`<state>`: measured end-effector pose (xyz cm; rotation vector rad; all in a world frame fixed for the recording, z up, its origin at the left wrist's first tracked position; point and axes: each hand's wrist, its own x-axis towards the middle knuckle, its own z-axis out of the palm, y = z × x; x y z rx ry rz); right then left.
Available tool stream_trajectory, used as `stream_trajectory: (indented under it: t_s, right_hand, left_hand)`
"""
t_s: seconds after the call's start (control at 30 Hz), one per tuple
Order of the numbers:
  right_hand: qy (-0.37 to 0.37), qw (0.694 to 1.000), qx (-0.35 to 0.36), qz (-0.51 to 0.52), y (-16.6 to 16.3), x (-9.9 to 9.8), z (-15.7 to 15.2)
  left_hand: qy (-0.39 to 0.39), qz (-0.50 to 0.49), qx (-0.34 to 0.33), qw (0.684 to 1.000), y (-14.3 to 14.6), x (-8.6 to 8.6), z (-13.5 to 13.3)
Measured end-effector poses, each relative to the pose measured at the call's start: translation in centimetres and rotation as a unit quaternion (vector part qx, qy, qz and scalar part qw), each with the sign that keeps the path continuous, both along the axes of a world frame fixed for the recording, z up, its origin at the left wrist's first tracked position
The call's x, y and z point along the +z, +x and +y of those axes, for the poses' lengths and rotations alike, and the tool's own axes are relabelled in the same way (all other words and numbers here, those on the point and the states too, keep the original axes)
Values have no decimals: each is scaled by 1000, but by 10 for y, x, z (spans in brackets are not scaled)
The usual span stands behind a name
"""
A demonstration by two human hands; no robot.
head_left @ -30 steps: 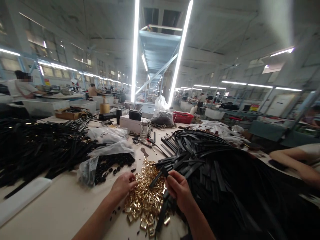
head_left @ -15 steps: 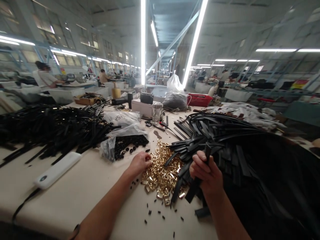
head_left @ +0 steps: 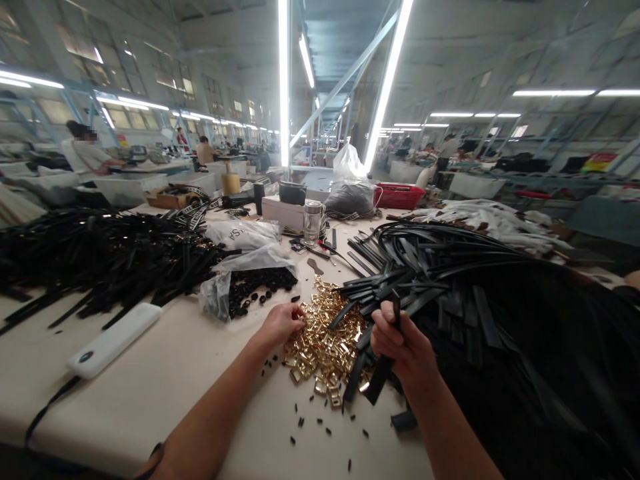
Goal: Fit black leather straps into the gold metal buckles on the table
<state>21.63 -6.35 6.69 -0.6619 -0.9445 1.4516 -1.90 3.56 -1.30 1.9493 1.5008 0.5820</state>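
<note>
At the left edge of a heap of gold metal buckles (head_left: 327, 347), my left hand (head_left: 283, 325) has its fingers pinched together; what lies between them is hidden. My right hand (head_left: 404, 340) is wrapped round a black strap (head_left: 381, 379), whose flat end hangs down beside the heap and whose tip pokes up above the fingers. Behind and right of that hand spreads a large pile of black straps (head_left: 480, 320). An open plastic bag (head_left: 215, 293) of small black loops (head_left: 255, 287) lies beyond my left hand.
Small black pieces (head_left: 320, 421) are scattered near me. A white device (head_left: 115, 340) with a black cable lies left, before another heap of black straps (head_left: 100, 260). Farther back stand a glass jar (head_left: 313, 223), a white box (head_left: 280, 212) and a red basket (head_left: 400, 195). Other people work in the distance.
My right hand has moved a little left, toward the buckles, with the strap in it. The left hand stays at the heap's edge, its fingers slightly shifted.
</note>
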Motion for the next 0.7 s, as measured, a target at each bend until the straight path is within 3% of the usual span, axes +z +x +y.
stream_trajectory:
  t_s: [0.1,0.17,0.37,0.5,0.7]
  right_hand:
    - [-3,1000,6,-21,1,0,0]
    - [-10,999,30,-38,3,1,0]
    - [-84,986,99,-105,2,-2,-2]
    - [-94,985,91,-109,-6,-7,2]
    - [-59,973,-2,-225,-16,-14,6]
  left_hand:
    - [-13,-53,8,998,0,2,-1]
    - [-46,-144,21,988,0,6,-3]
    - [-141,-388,-3,911,6,24,-14]
    - [-133,-429,-16,894,11,26,-19]
    - [-56,-406,-13,912,12,21,-19]
